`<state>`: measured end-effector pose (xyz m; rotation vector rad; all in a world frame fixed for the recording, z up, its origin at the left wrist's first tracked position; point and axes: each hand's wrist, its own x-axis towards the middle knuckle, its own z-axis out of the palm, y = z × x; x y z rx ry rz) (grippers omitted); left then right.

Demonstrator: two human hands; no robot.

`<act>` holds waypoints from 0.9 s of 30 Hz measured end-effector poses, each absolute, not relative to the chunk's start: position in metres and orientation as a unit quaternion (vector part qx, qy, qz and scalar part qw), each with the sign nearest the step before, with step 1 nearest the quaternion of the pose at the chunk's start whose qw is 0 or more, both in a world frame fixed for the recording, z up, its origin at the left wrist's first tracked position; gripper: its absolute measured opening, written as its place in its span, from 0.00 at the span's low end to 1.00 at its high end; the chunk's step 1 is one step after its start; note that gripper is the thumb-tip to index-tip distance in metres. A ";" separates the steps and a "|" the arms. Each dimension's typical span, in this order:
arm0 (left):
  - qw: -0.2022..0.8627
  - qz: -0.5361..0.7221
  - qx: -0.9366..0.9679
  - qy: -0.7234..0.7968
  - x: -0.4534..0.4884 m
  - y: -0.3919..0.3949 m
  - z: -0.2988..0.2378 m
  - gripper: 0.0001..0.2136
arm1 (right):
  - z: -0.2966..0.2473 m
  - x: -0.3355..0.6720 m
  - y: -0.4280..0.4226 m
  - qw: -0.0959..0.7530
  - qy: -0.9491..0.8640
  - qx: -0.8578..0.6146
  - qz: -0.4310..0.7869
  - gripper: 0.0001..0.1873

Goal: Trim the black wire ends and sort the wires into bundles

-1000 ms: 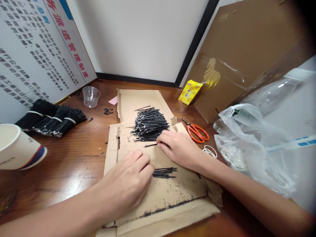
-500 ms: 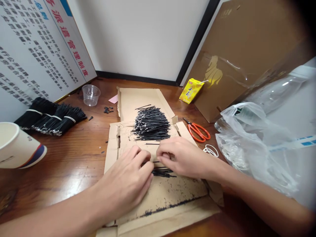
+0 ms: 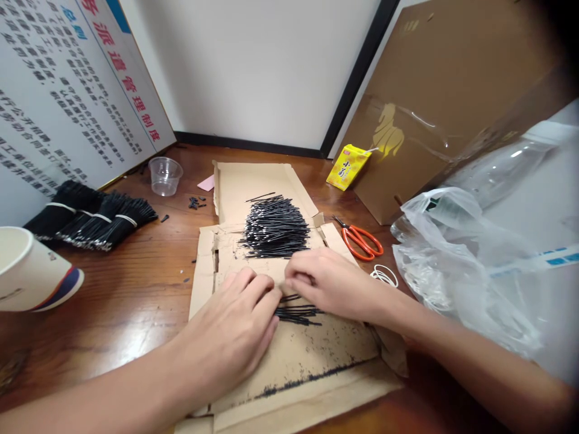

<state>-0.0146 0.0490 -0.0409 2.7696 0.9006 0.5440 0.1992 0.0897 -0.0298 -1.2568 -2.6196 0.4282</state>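
Observation:
Over a flattened cardboard sheet point(image 3: 316, 349), my left hand point(image 3: 239, 316) has its fingers curled, the tips closed at the left ends of a few thin black wires point(image 3: 298, 314). Facing it, my right hand point(image 3: 323, 280) is pinched, fingertips close to those of the left. A thin black wire seems to be in the pinch, though the fingers largely hide it. Beyond both hands lies a thick pile of black wires point(image 3: 278, 229) with pale tips at the left end. Black crumbs are scattered over the cardboard's near part.
Left: banded black wire bundles point(image 3: 108, 217), a paper cup point(image 3: 40, 271), a clear plastic cup point(image 3: 165, 176) and small black bits point(image 3: 195, 203). Right: orange-handled scissors point(image 3: 362, 241), white rubber bands point(image 3: 384, 275), a yellow drink carton point(image 3: 348, 167), a brown box point(image 3: 407, 108) and plastic bags point(image 3: 465, 259).
My right hand has shifted slightly up and left. The single wire that lay beyond its fingertips is no longer visible there. My left hand has barely moved.

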 end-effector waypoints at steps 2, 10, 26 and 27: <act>0.092 0.178 0.934 0.295 -0.015 0.048 -0.043 0.09 | -0.031 0.201 0.094 0.104 -0.872 -0.473 0.065 0.10; 0.099 0.177 0.936 0.286 -0.017 0.049 -0.045 0.09 | -0.033 0.203 0.100 0.032 -0.859 -0.510 -0.006 0.10; 0.104 0.165 0.937 0.289 -0.017 0.050 -0.045 0.09 | -0.033 0.205 0.102 0.068 -0.861 -0.497 0.089 0.07; 0.105 0.164 0.938 0.289 -0.016 0.050 -0.044 0.09 | -0.032 0.205 0.101 0.074 -0.857 -0.499 0.100 0.07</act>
